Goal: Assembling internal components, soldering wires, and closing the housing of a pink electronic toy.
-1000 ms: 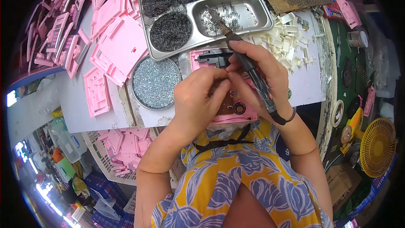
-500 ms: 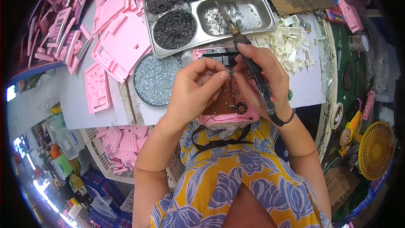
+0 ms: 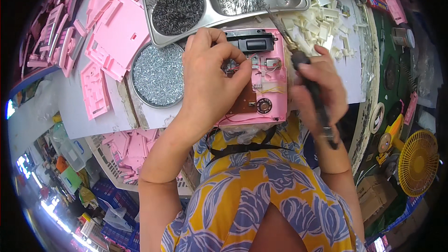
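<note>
A pink plastic housing (image 3: 278,98) lies in front of me at the table's near edge. It holds a brown circuit board (image 3: 243,102), a black battery-compartment-like part (image 3: 254,43), a small metal motor-like part (image 3: 273,64), a round black speaker-like part (image 3: 264,106) and thin wires. Over the housing's left side is my left hand (image 3: 210,65), thumb and forefinger pinched together; what is between them is too small to make out. To the right of the housing, my right hand (image 3: 324,84), slightly blurred, grips a black-handled soldering iron (image 3: 311,72), its metal tip pointing up and left.
Beyond the housing stands a metal tray (image 3: 212,18) with dark springs. A round dish of screws (image 3: 157,77) sits at left, near stacked pink panels (image 3: 119,30). White plastic parts (image 3: 322,23) are heaped at right. A yellow fan (image 3: 417,163) stands lower right.
My right hand has drawn the soldering iron to the right, away from the housing. The left hand has shifted left and up, exposing more of the housing's inside. The whole view has shifted somewhat.
</note>
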Tool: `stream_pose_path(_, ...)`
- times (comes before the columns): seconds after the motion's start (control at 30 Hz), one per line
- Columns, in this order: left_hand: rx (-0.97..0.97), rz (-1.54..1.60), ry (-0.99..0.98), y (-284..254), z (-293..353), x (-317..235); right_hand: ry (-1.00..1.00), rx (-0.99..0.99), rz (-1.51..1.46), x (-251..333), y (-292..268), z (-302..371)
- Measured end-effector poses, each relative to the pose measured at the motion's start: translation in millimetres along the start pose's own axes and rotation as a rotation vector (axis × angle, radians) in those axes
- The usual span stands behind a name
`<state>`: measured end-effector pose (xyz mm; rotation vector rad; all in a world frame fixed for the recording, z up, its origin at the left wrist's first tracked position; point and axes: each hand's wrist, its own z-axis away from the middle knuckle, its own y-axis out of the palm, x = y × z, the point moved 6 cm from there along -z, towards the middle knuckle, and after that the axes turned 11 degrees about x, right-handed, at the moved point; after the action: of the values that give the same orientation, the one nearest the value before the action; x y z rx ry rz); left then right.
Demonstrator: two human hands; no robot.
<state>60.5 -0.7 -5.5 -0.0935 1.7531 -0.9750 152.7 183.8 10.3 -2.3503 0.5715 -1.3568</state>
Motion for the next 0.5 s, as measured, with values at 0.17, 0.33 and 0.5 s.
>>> stream_pose_path(0.17,-0.006,-0.003,-0.028,3.2,2.9,6.3,0.020,0.052,-0.135,-4.5,-26.5,0.8)
stream_pose_path(0.33,-0.019,-0.009,-0.008,3.4,3.5,6.9,-0.069,0.201,-0.068,1.6,-24.0,-8.6)
stream_pose_path(0.5,-0.004,0.034,-0.062,4.4,4.4,8.6,-0.067,0.256,-0.044,4.1,-17.8,-14.1)
